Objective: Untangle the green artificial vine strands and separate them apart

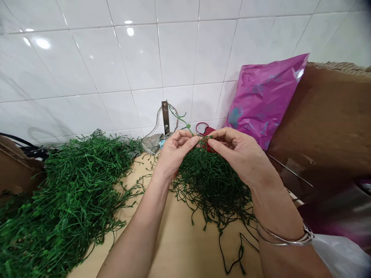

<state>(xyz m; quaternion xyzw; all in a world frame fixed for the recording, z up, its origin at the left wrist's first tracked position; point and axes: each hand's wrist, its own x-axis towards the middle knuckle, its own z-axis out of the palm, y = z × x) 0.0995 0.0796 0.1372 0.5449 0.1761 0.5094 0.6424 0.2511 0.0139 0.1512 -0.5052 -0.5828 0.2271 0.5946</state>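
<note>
My left hand (175, 154) and my right hand (236, 152) are raised close together, and the fingertips of each pinch thin green plastic stems. One strand (177, 114) with small buds rises from between my hands toward the wall. Below them hangs a dark green tangled bunch of stems (213, 189), apparently joined to what my fingers hold. A much larger pile of green artificial foliage (72, 189) lies to the left of my left forearm. A metal bangle (285, 236) circles my right wrist.
The pale wooden tabletop (179, 243) meets a white tiled wall (174, 54) with a metal bracket (165, 117). Behind my hands are a red item with a ring (206, 138) and a pink plastic bag (262, 100). Brown cardboard (324, 123) stands at right.
</note>
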